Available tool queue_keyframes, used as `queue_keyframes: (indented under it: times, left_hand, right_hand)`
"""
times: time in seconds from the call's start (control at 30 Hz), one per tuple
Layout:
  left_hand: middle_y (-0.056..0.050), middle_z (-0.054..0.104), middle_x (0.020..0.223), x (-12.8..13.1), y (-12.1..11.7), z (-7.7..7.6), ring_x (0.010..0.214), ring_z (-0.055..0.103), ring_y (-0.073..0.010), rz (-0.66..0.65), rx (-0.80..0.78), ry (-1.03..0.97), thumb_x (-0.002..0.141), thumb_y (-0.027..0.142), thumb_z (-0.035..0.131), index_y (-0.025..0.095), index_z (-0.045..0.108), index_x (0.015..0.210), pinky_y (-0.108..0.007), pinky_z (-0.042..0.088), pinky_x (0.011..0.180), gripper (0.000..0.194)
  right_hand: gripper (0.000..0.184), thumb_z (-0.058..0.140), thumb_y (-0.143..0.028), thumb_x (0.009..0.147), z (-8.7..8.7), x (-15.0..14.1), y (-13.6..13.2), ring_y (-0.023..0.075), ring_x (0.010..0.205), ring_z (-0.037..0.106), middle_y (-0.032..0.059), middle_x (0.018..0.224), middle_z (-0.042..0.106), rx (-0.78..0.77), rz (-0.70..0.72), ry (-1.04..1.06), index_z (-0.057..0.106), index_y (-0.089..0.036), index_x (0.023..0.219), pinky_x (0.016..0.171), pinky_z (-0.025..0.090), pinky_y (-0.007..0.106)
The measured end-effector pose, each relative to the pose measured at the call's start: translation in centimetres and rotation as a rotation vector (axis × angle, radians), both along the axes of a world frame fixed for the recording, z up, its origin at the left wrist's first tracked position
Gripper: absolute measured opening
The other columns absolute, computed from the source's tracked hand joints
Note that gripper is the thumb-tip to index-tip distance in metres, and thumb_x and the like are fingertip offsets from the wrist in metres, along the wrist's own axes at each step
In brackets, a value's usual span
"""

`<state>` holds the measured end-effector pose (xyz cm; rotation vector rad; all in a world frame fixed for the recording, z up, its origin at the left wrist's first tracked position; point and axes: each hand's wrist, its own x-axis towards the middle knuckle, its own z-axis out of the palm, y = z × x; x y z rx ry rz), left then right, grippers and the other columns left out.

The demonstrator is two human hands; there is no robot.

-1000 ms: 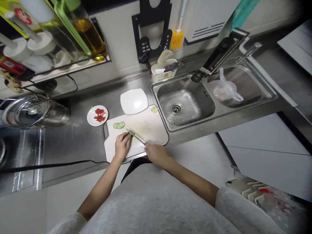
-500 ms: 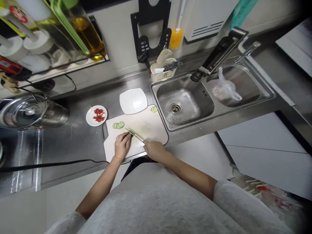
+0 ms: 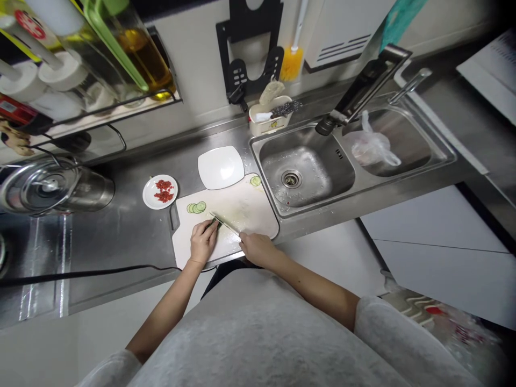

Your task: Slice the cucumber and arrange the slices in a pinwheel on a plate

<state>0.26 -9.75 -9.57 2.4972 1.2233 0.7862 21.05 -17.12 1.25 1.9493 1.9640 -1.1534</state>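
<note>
On the white cutting board [image 3: 258, 209], my left hand [image 3: 202, 243] has its fingers closed on a dark green piece of cucumber [image 3: 218, 223], mostly hidden under the fingertips. The handle of a knife [image 3: 228, 225] is gripped in my right hand [image 3: 258, 249]. Its narrow blade points up and left, right beside the cucumber and the left fingertips. Overlapping cucumber slices [image 3: 196, 207] lie near the board's upper left. A pale green end piece [image 3: 255, 181] sits at the upper right corner.
A square white plate [image 3: 221, 167] touches the board's far edge. To the left stands a small dish [image 3: 149, 198] with chopped red bits. A steel sink [image 3: 310, 156] borders the board on the right. A metal pot [image 3: 91, 185] and a black cable [image 3: 100, 271] are at left.
The knife and my right hand have shifted very slightly to the right. The left hand keeps its hold, and the slices lie as before.
</note>
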Motion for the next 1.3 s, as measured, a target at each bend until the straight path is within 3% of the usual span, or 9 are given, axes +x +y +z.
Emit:
queue_keyframes:
  times: [0.93, 1.3]
  left_hand:
    - [-0.010, 0.065, 0.107, 0.0, 0.0, 0.0, 0.101, 0.057, -0.0207, 0.016, -0.038, -0.002, 0.091, 0.027, 0.050, 0.024, 0.069, 0.111, -0.038, 0.047, 0.091, 0.027]
    - [-0.009, 0.065, 0.106, 0.1, -0.2, -0.1, 0.100, 0.056, -0.0198, 0.022, -0.002, -0.002, 0.091, 0.025, 0.051, 0.022, 0.069, 0.110, -0.035, 0.045, 0.091, 0.026]
  right_hand:
    - [0.032, 0.036, -0.028, 0.096, -1.5, -0.3, 0.1, 0.0250, 0.100, 0.064, 0.0144, 0.103, 0.068, 0.005, 0.011, -0.004, 0.055, -0.016, 0.118, 0.080, 0.047, 0.034]
    - [0.033, 0.034, -0.026, 0.096, -2.9, -1.0, 0.1, 0.0250, 0.100, 0.064, 0.0148, 0.102, 0.069, 0.041, -0.013, -0.017, 0.055, -0.014, 0.117, 0.078, 0.047, 0.034]
